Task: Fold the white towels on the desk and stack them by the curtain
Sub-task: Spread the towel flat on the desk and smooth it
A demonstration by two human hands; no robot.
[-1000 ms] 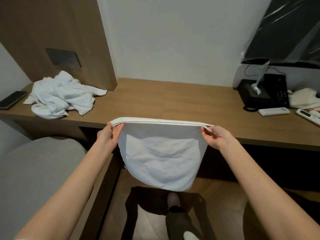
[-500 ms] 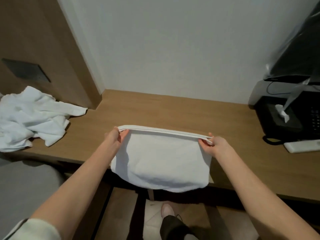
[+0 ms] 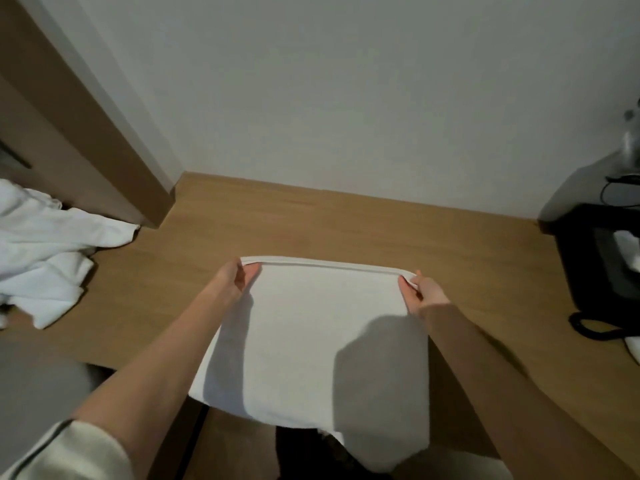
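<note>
We pinch towel [image 3: 311, 341] by far corners: left hand [image 3: 232, 278], right hand [image 3: 422, 292] each grip hem. Towel drapes bench [image 3: 346, 230] edge, near end probably hanging. Soft, light, limp; corners best hold.

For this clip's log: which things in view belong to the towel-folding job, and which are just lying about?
Part of the job:
- folded towel, pinched at its top corners by the left hand and the right hand
- crumpled towels, not yet folded, at the left
- desk

Lying about:
- black device at the right
- wooden wall panel
</note>
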